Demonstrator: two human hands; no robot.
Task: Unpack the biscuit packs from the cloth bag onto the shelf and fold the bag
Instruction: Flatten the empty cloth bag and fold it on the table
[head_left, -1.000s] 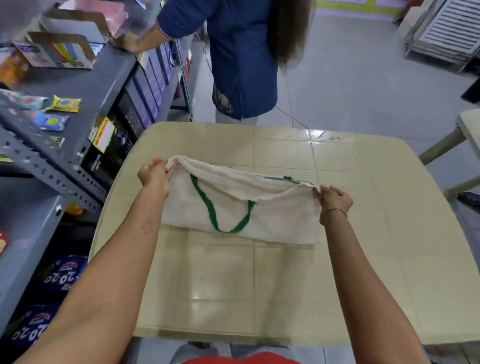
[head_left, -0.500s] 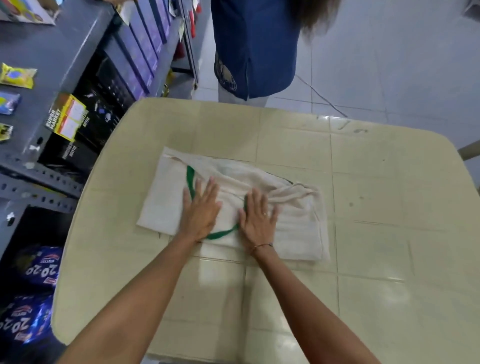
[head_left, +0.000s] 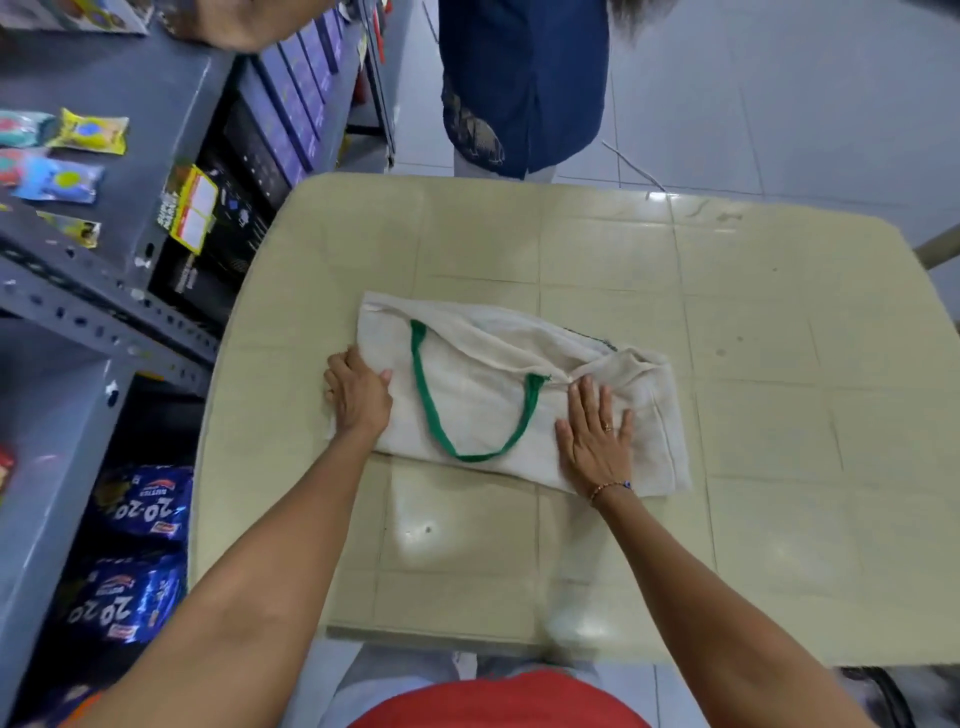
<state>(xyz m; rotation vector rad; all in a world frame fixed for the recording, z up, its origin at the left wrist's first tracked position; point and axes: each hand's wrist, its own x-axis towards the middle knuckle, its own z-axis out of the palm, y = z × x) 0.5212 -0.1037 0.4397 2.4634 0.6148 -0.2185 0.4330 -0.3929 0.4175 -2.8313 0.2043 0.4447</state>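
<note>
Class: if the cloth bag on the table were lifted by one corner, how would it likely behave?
The cloth bag would probably droop and unfold, since it shows soft creases. It seems light, lying flat and empty. Its green handle would likely dangle.

Beige table (head_left: 675, 322), grey metal shelving (head_left: 130, 171) left, pale tiled floor (head_left: 779, 93).

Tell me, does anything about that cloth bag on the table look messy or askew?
Slightly. The cloth bag lies at a slant on the table, its far right corner bunched into a ridge. The green handle loops loose on top. Both hands, left hand and right hand, rest on it.
</note>
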